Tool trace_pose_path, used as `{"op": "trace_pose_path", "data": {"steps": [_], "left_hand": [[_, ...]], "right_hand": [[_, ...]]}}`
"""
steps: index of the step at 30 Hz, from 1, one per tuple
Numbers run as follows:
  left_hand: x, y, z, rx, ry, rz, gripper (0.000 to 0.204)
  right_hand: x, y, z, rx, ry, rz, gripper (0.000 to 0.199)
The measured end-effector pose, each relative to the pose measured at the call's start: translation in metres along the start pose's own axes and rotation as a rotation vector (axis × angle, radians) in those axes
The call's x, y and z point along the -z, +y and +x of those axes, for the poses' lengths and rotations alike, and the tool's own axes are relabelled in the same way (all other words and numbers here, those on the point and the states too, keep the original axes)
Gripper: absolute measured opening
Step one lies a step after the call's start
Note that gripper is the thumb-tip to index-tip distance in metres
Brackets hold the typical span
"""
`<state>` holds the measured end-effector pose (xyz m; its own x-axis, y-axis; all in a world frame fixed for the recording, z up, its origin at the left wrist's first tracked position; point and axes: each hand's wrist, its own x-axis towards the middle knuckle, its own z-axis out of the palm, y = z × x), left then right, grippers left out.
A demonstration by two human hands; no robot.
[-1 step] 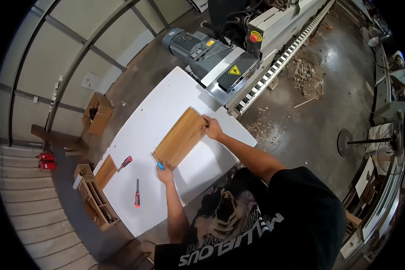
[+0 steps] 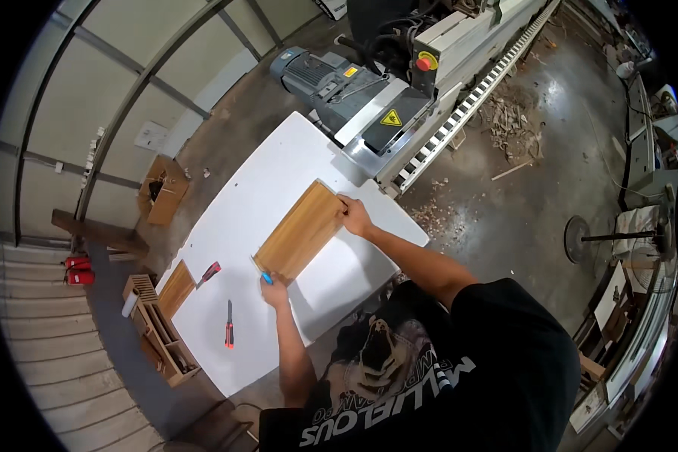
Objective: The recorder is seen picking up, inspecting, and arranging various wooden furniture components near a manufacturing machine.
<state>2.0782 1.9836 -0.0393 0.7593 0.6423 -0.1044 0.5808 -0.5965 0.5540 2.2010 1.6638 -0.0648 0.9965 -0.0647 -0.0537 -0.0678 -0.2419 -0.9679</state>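
Note:
A brown wood-grain board (image 2: 297, 232) lies slanted on the white tabletop (image 2: 237, 226). My right hand (image 2: 355, 216) grips the board's far right corner, thumb on top. At the near left end, my left hand (image 2: 276, 289) is closed around a small blue-handled tool (image 2: 266, 278). A thin pale strip, perhaps its blade, runs along the board's end there; the rest of the tool is hidden by my fingers. To the left on the tabletop lie a red-and-black knife (image 2: 230, 333) and a second red-handled tool (image 2: 212, 270), both apart from my hands.
Another wood-grain piece (image 2: 176, 288) rests at the table's left edge, beside a wooden rack (image 2: 166, 343). Beyond the table stands a machine with a grey motor (image 2: 316, 79) and a red stop button (image 2: 425, 63). Wood scraps (image 2: 508, 132) litter the floor at right.

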Motion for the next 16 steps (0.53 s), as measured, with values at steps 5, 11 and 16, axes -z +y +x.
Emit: {"op": "trace_pose_path", "data": {"steps": [5,11,16], "left_hand": [[-0.022,-0.022,0.043,-0.05,0.103,-0.071,0.05],[-0.014,-0.064,0.061,-0.135,-0.124,-0.334,0.046],[-0.025,-0.08,0.064,0.142,-0.328,-1.012,0.051]], "right_hand": [[-0.005,-0.006,-0.005,0.096,0.031,-0.086,0.034],[0.005,-0.018,-0.031,0.054,0.041,-0.13,0.054],[0.043,0.012,-0.077,0.077,0.278,-0.268,0.075]]}}
